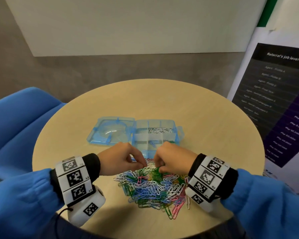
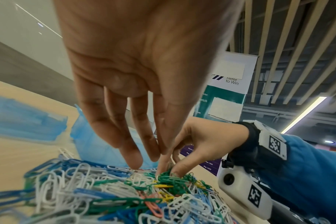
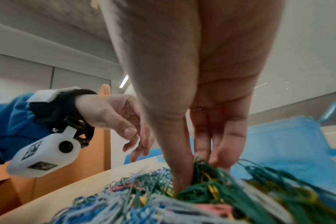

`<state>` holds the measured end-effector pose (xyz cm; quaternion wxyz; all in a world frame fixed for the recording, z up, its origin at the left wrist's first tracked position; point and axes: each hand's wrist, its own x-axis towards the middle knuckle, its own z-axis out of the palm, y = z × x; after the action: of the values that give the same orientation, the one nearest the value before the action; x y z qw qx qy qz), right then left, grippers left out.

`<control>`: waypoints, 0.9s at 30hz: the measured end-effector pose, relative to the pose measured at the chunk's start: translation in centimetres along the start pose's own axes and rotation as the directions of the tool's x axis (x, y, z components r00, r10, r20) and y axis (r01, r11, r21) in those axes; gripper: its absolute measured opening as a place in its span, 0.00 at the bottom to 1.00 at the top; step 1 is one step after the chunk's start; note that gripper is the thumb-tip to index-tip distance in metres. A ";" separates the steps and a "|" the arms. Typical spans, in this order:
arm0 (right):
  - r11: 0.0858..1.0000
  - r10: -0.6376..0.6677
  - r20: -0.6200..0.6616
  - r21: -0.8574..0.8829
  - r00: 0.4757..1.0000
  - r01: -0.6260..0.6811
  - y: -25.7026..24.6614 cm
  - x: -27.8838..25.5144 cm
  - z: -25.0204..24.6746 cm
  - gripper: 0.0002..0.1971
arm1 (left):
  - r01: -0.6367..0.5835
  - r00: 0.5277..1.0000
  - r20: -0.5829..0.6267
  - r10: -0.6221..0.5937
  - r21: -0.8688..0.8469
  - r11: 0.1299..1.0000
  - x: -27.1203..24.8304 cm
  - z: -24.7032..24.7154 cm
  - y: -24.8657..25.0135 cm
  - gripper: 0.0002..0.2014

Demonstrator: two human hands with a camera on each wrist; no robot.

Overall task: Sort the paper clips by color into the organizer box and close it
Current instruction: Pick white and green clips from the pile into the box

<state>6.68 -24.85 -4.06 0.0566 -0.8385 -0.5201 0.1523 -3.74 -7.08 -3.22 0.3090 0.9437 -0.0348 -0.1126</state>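
A mixed pile of paper clips (image 1: 154, 188) in white, blue, green, pink and yellow lies on the round table (image 1: 162, 100) in front of me. Behind it stands the clear blue organizer box (image 1: 177, 133), its lid (image 1: 110, 131) folded open to the left. One far compartment holds white clips (image 1: 160, 130). My right hand (image 1: 160, 169) pinches a bunch of green clips (image 2: 173, 177) at the pile's far edge, thumb and fingers dug into them (image 3: 197, 171). My left hand (image 1: 143, 164) reaches down beside it, its nearly straight fingers touching the pile (image 2: 153, 157); I see nothing between them.
A blue sofa (image 1: 16, 126) stands left of the table. A printed banner (image 1: 280, 100) stands at the right. The table's far half is bare wood. Both wrists carry white camera units with black markers.
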 end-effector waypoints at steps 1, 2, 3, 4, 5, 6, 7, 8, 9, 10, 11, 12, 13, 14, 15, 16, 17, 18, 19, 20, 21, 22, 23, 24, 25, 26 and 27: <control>1.000 0.003 -0.002 0.027 1.000 -0.003 0.2 0.0 -0.1 0.09 | 0.002 1.000 -0.003 -0.002 -0.001 1.000 0.1 0.0 0.0 0.07; 0.997 0.009 -0.009 0.070 1.000 -0.009 0.6 -0.1 -0.1 0.09 | 0.005 1.000 -0.009 -0.005 -0.005 1.000 0.1 0.1 0.0 0.07; 0.991 0.019 -0.019 0.133 1.000 -0.016 0.9 -0.1 -0.2 0.09 | 0.007 1.000 -0.017 -0.007 -0.014 1.000 0.2 0.0 -0.1 0.07; 0.977 0.032 -0.032 0.211 0.999 -0.024 1.4 -0.3 -0.2 0.09 | 0.008 1.000 -0.024 -0.008 -0.025 1.000 0.2 0.1 -0.1 0.06; 0.956 0.051 -0.047 0.290 0.998 -0.036 1.8 -0.4 -0.2 0.09 | 0.009 0.999 -0.033 -0.010 -0.036 0.999 0.4 0.1 -0.1 0.06; 0.932 0.073 -0.061 0.359 0.995 -0.047 2.2 -0.6 -0.3 0.09 | 0.013 0.999 -0.045 -0.015 -0.050 0.999 0.5 0.2 0.0 0.06; 0.904 0.095 -0.076 0.424 0.993 -0.054 2.7 -0.7 -0.3 0.09 | 0.020 0.998 -0.060 -0.024 -0.072 0.997 0.6 0.3 0.0 0.06; 0.868 0.110 -0.089 0.493 0.990 -0.052 3.0 -0.9 -0.4 0.09 | 0.028 0.997 -0.075 -0.035 -0.104 0.994 0.9 0.4 0.2 0.06; 0.823 0.123 -0.098 0.567 0.988 -0.046 3.3 -1.0 -0.5 0.09 | 0.035 0.995 -0.085 -0.048 -0.144 0.989 1.1 0.5 0.3 0.07; 0.770 0.137 -0.103 0.637 0.985 -0.041 3.4 -1.2 -0.6 0.08 | 0.043 0.994 -0.088 -0.061 -0.188 0.981 1.3 0.6 0.5 0.08; 0.717 0.157 -0.103 0.696 0.982 -0.042 3.5 -1.3 -0.7 0.07 | 0.052 0.994 -0.083 -0.073 -0.233 0.971 1.5 0.8 0.7 0.10; 0.668 0.182 -0.100 0.743 0.978 -0.049 3.5 -1.4 -0.7 0.06 | 0.059 0.994 -0.072 -0.082 -0.276 0.959 1.7 0.9 0.9 0.11; 0.618 0.209 -0.093 0.784 0.973 -0.058 3.6 -1.4 -0.7 0.06 | 0.067 0.994 -0.056 -0.089 -0.315 0.947 1.9 1.1 1.0 0.12; 0.559 0.236 -0.081 0.827 0.968 -0.067 3.6 -1.4 -0.7 0.05 | 0.075 0.995 -0.040 -0.096 -0.358 0.931 2.1 1.3 1.2 0.13; 0.487 0.258 -0.062 0.870 0.964 -0.074 3.6 -1.4 -0.7 0.05 | 0.082 0.994 -0.030 -0.103 -0.406 0.910 2.3 1.5 1.4 0.13; 0.416 0.273 -0.041 0.906 0.961 -0.080 3.6 -1.5 -0.7 0.05 | 0.085 0.993 -0.029 -0.111 -0.460 0.884 2.4 1.6 1.6 0.13; 0.362 0.280 -0.022 0.929 0.960 -0.084 3.6 -1.5 -0.6 0.05 | 0.083 0.992 -0.041 -0.121 -0.513 0.855 2.6 1.7 1.8 0.13; 0.332 0.281 -0.011 0.939 0.960 -0.087 3.6 -1.5 -0.6 0.05 | 0.073 0.990 -0.064 -0.129 -0.553 0.830 2.7 1.7 2.0 0.13; 0.318 0.279 -0.003 0.944 0.960 -0.090 3.6 -1.4 -0.5 0.05 | 0.056 0.986 -0.096 -0.136 -0.575 0.817 2.8 1.7 2.1 0.12; 0.309 0.274 0.004 0.947 0.962 -0.092 3.5 -1.4 -0.5 0.05 | 0.039 0.982 -0.127 -0.138 -0.580 0.814 2.9 1.6 2.1 0.11; 0.295 0.270 0.013 0.951 0.963 -0.095 3.4 -1.4 -0.5 0.06 | 0.025 0.979 -0.151 -0.137 -0.577 0.816 3.1 1.6 2.1 0.09; 0.274 0.263 0.021 0.957 0.965 -0.096 3.3 -1.5 -0.5 0.07 | 0.018 0.977 -0.165 -0.137 -0.572 0.820 3.2 1.5 2.1 0.08; 0.248 0.253 0.031 0.964 0.967 -0.096 3.2 -1.5 -0.4 0.08 | 0.017 0.976 -0.170 -0.139 -0.569 0.822 3.3 1.4 2.1 0.07; 0.219 0.241 0.041 0.971 0.970 -0.095 3.1 -1.6 -0.3 0.10 | 0.020 0.975 -0.169 -0.141 -0.570 0.821 3.4 1.3 2.1 0.06; 0.191 0.232 0.048 0.977 0.972 -0.094 3.0 -1.6 -0.2 0.12 | 0.025 0.976 -0.164 -0.145 -0.576 0.817 3.5 1.2 2.1 0.07; 0.167 0.224 0.052 0.982 0.973 -0.091 3.0 -1.6 -0.1 0.13 | 0.030 0.976 -0.156 -0.149 -0.584 0.811 3.5 1.2 2.1 0.07; 0.150 0.221 0.054 0.985 0.974 -0.088 2.9 -1.6 0.0 0.14 | 0.037 0.977 -0.148 -0.154 -0.593 0.804 3.6 1.1 2.1 0.07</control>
<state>8.51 -27.60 -4.46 0.5938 -0.6590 -0.2069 0.4127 -0.53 -9.91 -3.50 0.5809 0.8090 0.0789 -0.0432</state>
